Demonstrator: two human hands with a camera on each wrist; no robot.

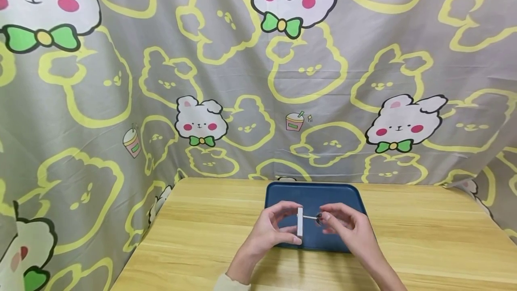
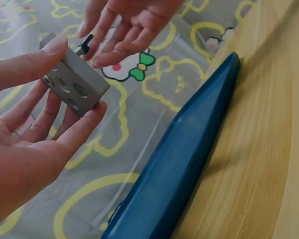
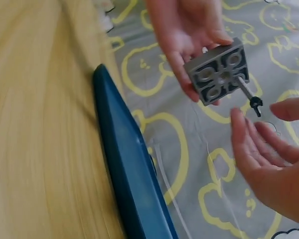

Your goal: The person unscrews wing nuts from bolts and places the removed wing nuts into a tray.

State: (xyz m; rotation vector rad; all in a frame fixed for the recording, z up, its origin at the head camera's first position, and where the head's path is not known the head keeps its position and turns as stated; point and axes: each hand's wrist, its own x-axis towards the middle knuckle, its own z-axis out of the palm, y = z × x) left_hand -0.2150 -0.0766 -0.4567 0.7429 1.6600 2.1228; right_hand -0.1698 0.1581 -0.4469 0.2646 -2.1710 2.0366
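Note:
My left hand [image 1: 269, 229] grips a small grey block [image 1: 300, 223] by its opposite edges, between thumb and fingers. Round holes [image 2: 80, 90] show on one face of the block in the left wrist view; its other face, in the right wrist view, is recessed with several round rings. Out of one corner of that recessed side sticks a threaded screw [image 3: 246, 88] with a black winged head [image 3: 256, 103]. My right hand [image 1: 350, 227] is beside the head, its fingers spread and loosely bent. In the right wrist view its fingertips [image 3: 236, 115] stand apart from the screw.
Below both hands a dark blue rimmed tray [image 1: 315, 192] lies on the wooden table [image 1: 218, 212]. A grey curtain [image 1: 250, 80] with cartoon prints hangs behind the table and along its left side.

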